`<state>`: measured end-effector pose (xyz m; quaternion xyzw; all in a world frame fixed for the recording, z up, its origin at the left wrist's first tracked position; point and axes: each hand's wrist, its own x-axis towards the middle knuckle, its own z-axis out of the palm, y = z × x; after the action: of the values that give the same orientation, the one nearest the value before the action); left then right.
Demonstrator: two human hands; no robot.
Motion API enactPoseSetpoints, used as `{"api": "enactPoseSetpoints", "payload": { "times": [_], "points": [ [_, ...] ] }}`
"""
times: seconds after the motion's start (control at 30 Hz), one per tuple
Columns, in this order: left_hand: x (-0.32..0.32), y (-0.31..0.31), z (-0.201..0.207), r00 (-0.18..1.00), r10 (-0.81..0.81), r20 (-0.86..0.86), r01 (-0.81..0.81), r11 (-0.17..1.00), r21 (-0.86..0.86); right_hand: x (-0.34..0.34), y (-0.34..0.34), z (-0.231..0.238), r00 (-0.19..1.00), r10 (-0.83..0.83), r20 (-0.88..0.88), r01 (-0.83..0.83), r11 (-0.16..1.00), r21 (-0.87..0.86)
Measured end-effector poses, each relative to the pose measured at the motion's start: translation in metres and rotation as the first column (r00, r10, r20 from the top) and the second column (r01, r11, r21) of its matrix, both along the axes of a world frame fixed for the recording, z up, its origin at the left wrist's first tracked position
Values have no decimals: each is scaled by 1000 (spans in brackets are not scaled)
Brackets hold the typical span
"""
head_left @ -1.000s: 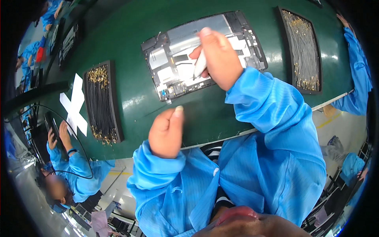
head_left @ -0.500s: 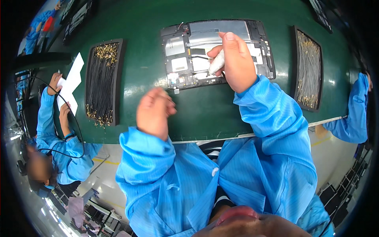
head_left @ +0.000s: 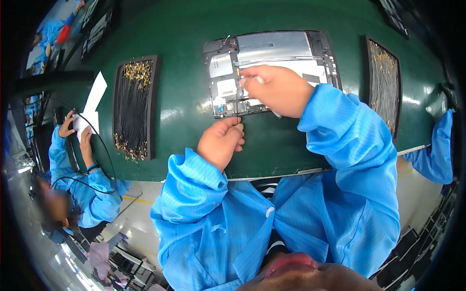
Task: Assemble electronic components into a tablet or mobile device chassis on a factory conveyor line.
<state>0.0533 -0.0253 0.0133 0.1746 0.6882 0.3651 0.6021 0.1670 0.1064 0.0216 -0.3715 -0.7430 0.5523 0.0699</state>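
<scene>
An opened flat electronic device [head_left: 274, 41], like a tablet with its back off, lies on the green table, showing silver plates, white areas and a black frame. My right hand [head_left: 281, 92] reaches over its middle, closed, with thumb and finger pinched near the inner parts at its left. A whitish slim thing [head_left: 277, 115] pokes out under that palm; its kind is unclear. At the device's near edge my left hand [head_left: 219, 142] is closed, fingertips pinched. A thin dark line shows at those fingertips, but what they grip is too small to name.
A black tray [head_left: 152, 109] of black cables with gold ends lies left. Another tray [head_left: 399, 87] of grey cables lies right. At far left a co-worker [head_left: 94, 194] holds a folded white sheet [head_left: 94, 97]. A blue sleeve [head_left: 432, 155] shows at right.
My left hand has moved up and right to the device's near edge. My right hand has turned and moved down and left, its fingertips now lower over the device.
</scene>
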Motion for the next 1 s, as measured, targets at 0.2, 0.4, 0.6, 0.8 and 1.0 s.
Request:
{"api": "enactPoseSetpoints", "payload": {
  "times": [0.2, 0.4, 0.6, 0.8, 1.0],
  "points": [
    [-1, -6, -9, 999, 49, 1, -49, 998, 32, -19, -3, 8, 920, 213, 330, -313, 905, 288],
    [1, -2, -11, 995, 103, 7, -103, 992, 73, 20, 22, -4, 961, -276, -32, 274, 924, 266],
    [1, -2, -10, 999, 36, -27, -35, 999, 42, 227, 56, 13, 292, -938, -186, 881, 189, 433],
    [16, 7, -5, 973, -139, -186, 141, 990, -5, 266, -29, 6, 402, -854, 331, 642, 521, 563],
    [24, 10, -6, 952, -215, -220, 223, 975, 14, 255, -32, 0, 335, -792, 510, 486, 609, 627]
  ]
}}
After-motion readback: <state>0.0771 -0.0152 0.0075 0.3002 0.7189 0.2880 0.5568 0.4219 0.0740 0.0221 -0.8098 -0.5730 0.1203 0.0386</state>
